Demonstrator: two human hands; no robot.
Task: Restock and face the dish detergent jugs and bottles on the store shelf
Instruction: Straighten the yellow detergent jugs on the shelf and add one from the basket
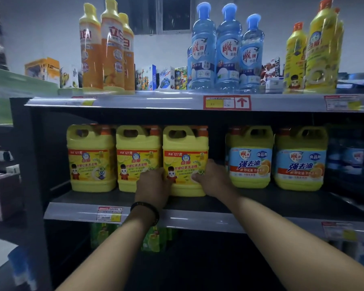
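**Squaring up the third yellow jug on the middle shelf**

Both my hands are on the third yellow jug, the right-most of three matching ones on the middle shelf. My left hand clasps its lower left corner, fingers tucked into the narrow gap beside the second yellow jug. My right hand clasps the lower right corner, thumb lying on the front label and fingers wrapped round the side. So each hand grips the jug rather than resting flat on it.

I judge this to be the facing step for this jug: it stands upright on the shelf with its label towards me, and its base looks a touch nearer the front edge than the first yellow jug and its neighbour.

To the right there is an open gap, then two blue-label jugs in their own pair. On the top shelf the orange bottles, blue bottles and yellow bottles stand in groups.

The next move, as I see it, calls for a small slide or twist with both hands so the front lines up with the other two yellow jugs, keeping it snug against the second one without knocking that one askew. Then I can let go and consider the gap on the right.
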